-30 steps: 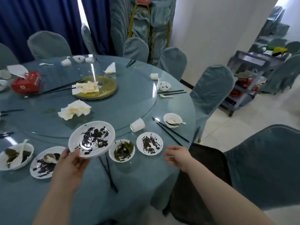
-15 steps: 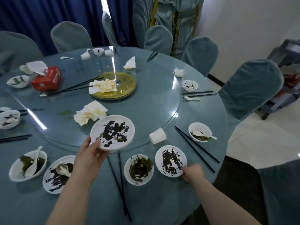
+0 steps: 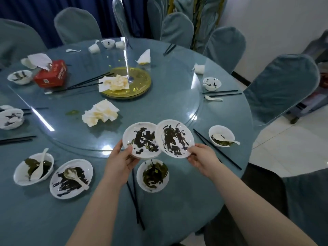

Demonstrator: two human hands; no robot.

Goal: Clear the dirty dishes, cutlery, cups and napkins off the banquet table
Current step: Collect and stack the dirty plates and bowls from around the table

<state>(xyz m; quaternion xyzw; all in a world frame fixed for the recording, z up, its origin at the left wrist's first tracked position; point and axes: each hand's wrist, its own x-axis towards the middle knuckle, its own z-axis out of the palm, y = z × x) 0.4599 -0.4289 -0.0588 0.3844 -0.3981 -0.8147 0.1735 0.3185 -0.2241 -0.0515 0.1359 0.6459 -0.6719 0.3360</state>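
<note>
My left hand (image 3: 120, 160) grips a white plate smeared with dark sauce (image 3: 142, 140) by its near rim, above the table. My right hand (image 3: 204, 157) holds a second dirty white plate (image 3: 174, 138) tilted, its edge overlapping the first plate's right side. Below them on the blue tablecloth stands a dirty bowl (image 3: 153, 175), with black chopsticks (image 3: 135, 201) beside it. At the near left lie a plate with a spoon (image 3: 71, 178) and a bowl with a spoon (image 3: 33, 168).
Another bowl with a spoon (image 3: 221, 135) and chopsticks (image 3: 216, 150) lie to the right. The glass turntable (image 3: 159, 96) carries crumpled napkins (image 3: 100, 115), a gold plate (image 3: 136, 84) and a red tissue box (image 3: 51, 73). Covered chairs (image 3: 280, 86) ring the table.
My right hand has picked the second plate up from the table and brought it against the plate in my left hand, which moved slightly right.
</note>
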